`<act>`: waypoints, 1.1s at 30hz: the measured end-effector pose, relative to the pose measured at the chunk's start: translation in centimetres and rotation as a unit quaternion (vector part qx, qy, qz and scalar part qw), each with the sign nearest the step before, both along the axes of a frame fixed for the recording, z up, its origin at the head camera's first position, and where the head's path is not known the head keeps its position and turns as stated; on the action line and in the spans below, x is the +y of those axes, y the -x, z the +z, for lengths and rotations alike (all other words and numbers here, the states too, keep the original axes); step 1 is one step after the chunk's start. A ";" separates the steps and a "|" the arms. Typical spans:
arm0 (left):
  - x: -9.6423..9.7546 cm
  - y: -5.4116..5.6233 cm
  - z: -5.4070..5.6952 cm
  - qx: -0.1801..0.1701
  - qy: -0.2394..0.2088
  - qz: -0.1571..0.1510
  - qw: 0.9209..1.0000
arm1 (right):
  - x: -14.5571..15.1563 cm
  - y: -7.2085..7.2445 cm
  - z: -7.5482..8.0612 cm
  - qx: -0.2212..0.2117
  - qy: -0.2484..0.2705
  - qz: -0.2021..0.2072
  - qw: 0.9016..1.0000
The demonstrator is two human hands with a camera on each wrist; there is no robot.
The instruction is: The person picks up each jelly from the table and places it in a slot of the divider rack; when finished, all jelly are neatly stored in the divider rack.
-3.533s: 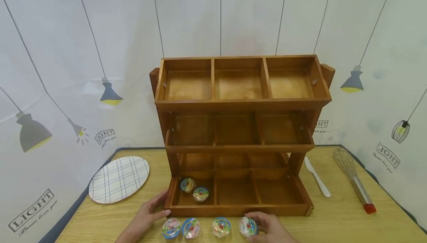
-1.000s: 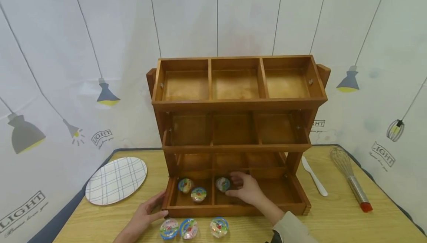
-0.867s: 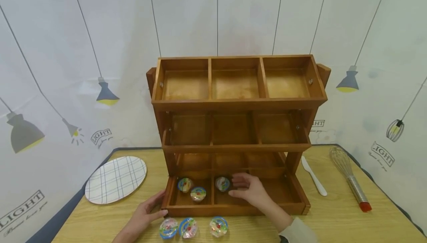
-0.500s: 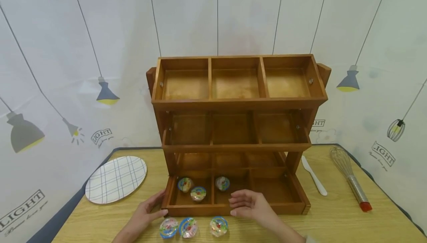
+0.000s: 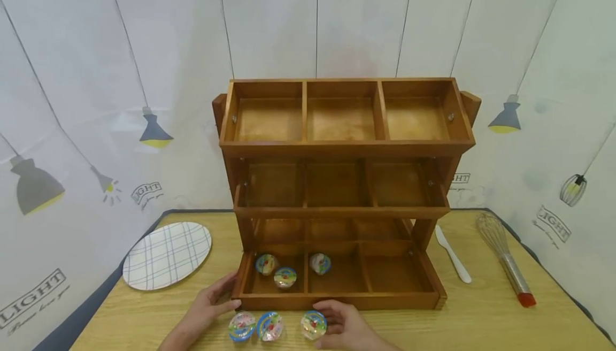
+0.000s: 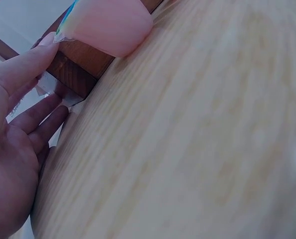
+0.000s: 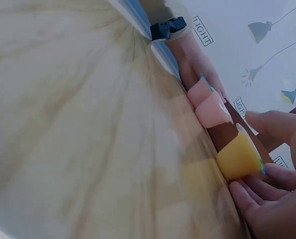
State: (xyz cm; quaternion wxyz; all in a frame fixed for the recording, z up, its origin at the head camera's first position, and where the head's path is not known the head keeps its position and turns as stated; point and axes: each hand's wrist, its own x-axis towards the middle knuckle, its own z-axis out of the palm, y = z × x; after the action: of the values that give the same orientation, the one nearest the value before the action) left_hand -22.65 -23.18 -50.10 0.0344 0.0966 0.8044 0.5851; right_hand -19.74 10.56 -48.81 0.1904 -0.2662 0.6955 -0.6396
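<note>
My left hand (image 5: pixel 206 308) rests at the lower left front corner of a three-tier wooden rack (image 5: pixel 337 302), thumb and fingers fairly straight along it. Beside its thumb stand two pink jelly cups: one pink cup (image 5: pixel 242 327) and another pink cup (image 5: pixel 270 327). My right hand (image 5: pixel 350 328) is around the yellow jelly cup (image 7: pixel 240 157) on the table; in the right wrist view a gap shows between thumb and cup. The bottom tier's left compartment holds one jelly cup (image 5: pixel 266 264) and a second jelly cup (image 5: pixel 285 277). Its middle compartment holds one jelly cup (image 5: pixel 320 264).
A checked oval plate (image 5: pixel 167 256) lies on the table to the left. Right of the rack lie a white plastic knife (image 5: pixel 453 254) and a whisk (image 5: pixel 506 260) with a red handle end. The rack's upper tiers overhang its bottom tier.
My right hand let go of a jelly cup in the bottom middle compartment. It then drew back toward me, down to the yellow cup on the table. The left hand stayed at the corner.
</note>
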 end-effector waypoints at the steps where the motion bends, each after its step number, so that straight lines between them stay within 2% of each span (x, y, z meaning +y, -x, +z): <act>1: 0.0 0.0 0.0 0.004 0.001 -0.001 1.000 | -0.3 0.0 -0.1 0.002 -0.003 -0.005 1.000; 4: 0.0 -0.1 0.1 0.005 -0.001 -0.004 1.000 | -0.8 0.0 -0.2 0.003 -0.013 -0.028 1.000; 7: -0.1 0.0 0.1 -0.013 0.000 -0.005 1.000 | -1.0 0.0 -0.2 -0.004 -0.018 -0.037 0.999; 11: -0.2 0.1 0.1 -0.029 0.002 -0.005 1.000 | -0.9 0.2 -0.4 -0.015 -0.008 -0.021 1.000; 16: -0.2 0.2 0.0 -0.022 -0.002 -0.008 1.000 | -0.9 0.3 -0.4 -0.018 0.004 -0.001 1.000; 27: -0.1 0.1 0.0 -0.013 -0.010 -0.019 1.000 | -0.8 -0.1 0.0 -0.024 -0.013 -0.011 1.000; 33: -0.1 0.2 0.0 -0.020 -0.017 -0.009 1.000 | -0.7 0.0 0.1 -0.011 -0.016 -0.010 1.000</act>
State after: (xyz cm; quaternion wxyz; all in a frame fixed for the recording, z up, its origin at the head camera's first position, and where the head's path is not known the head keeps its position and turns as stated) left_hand -22.81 -23.26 -50.12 0.0538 0.0928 0.7926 0.6003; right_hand -19.70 9.82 -48.75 0.1961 -0.2494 0.7058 -0.6334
